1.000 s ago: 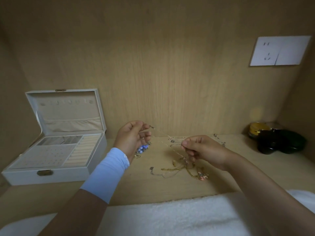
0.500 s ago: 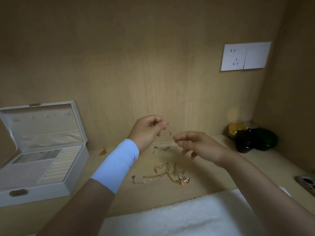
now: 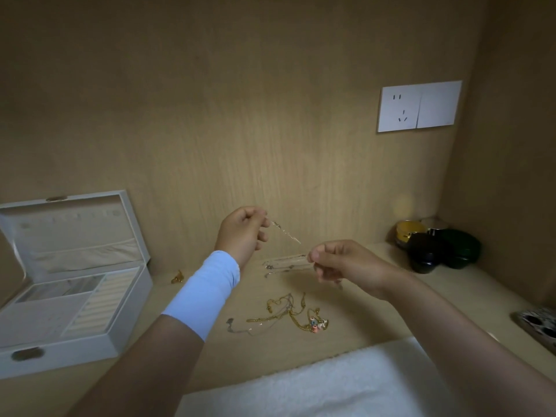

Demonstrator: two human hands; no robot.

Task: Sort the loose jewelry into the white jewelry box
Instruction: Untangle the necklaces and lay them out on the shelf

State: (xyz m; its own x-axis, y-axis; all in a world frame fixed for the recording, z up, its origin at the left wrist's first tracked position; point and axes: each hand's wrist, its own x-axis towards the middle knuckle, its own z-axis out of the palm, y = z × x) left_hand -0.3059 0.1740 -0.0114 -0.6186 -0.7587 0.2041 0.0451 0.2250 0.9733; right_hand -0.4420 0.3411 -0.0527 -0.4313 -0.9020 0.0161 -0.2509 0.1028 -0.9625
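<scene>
Both hands [image 3: 245, 231] [image 3: 340, 261] pinch thin chain [image 3: 285, 233] aloft.

Jewelry box [image 3: 90, 299] left; chains [image 3: 288, 314] centre; jars [image 3: 436, 245] right.

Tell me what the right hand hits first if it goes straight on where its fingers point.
Probably the left hand near its wrist; the right hand points left at it, joined by the chain both pinch. Depth is unclear.
</scene>
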